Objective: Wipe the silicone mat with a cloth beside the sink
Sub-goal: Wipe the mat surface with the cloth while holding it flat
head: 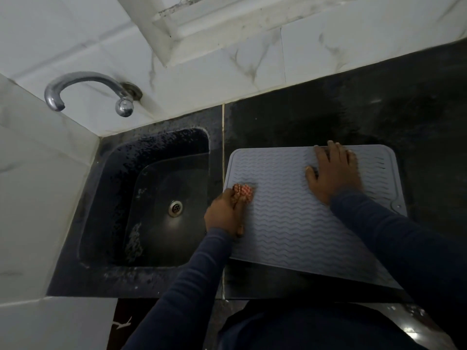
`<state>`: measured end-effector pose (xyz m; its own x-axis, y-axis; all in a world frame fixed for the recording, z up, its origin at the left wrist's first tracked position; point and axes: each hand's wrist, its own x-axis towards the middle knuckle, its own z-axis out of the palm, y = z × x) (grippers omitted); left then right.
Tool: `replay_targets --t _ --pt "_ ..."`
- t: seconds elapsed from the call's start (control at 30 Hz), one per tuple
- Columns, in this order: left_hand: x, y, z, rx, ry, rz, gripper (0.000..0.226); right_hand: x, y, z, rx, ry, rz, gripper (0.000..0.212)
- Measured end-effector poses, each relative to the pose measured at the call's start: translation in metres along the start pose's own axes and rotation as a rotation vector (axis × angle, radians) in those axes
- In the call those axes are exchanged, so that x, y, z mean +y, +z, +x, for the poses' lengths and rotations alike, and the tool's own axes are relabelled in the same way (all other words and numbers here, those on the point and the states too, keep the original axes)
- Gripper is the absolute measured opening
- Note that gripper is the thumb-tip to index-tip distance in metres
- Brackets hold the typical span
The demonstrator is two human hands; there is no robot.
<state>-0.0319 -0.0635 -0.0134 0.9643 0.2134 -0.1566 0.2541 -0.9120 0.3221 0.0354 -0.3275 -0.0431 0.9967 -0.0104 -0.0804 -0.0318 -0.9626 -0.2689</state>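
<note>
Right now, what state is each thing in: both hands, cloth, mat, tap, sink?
sink: drain uncovered, walls beaded with drops.
tap: no water running.
mat: flat on the counter, right of the sink.
cloth: bunched, pressed on the mat's left edge.
left hand: grips the cloth.
right hand: flat, fingers spread, on the mat's far part.

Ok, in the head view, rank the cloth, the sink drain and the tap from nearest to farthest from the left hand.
1. cloth: gripped in the left hand, at the left edge of the mat.
2. drain: down in the sink, to the hand's left.
3. tap: far back left, above the sink.
</note>
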Motion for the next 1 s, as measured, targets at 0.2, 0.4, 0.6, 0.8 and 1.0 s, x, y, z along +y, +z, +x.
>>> replay_targets --t 0.2,0.4,0.6,0.8,1.0 --pt "0.099 0.042 -0.042 -0.159 0.277 -0.193 0.044 0.0 0.003 0.004 -0.029 0.002 -0.06 0.065" --pt "0.052 0.017 -0.018 -0.095 0.155 -0.066 0.046 0.0 0.001 0.003 -0.044 0.01 -0.062 0.065" --pt "-0.018 -0.013 0.013 0.048 -0.076 0.025 0.038 0.0 -0.001 0.002 -0.043 0.011 -0.045 0.065" --pt "0.092 0.034 -0.027 -0.155 0.334 -0.165 0.035 -0.001 0.0 0.003 -0.049 0.015 -0.063 0.065" --pt "0.042 0.014 -0.011 -0.105 0.153 -0.067 0.04 0.001 0.001 0.004 -0.036 0.011 -0.057 0.065"
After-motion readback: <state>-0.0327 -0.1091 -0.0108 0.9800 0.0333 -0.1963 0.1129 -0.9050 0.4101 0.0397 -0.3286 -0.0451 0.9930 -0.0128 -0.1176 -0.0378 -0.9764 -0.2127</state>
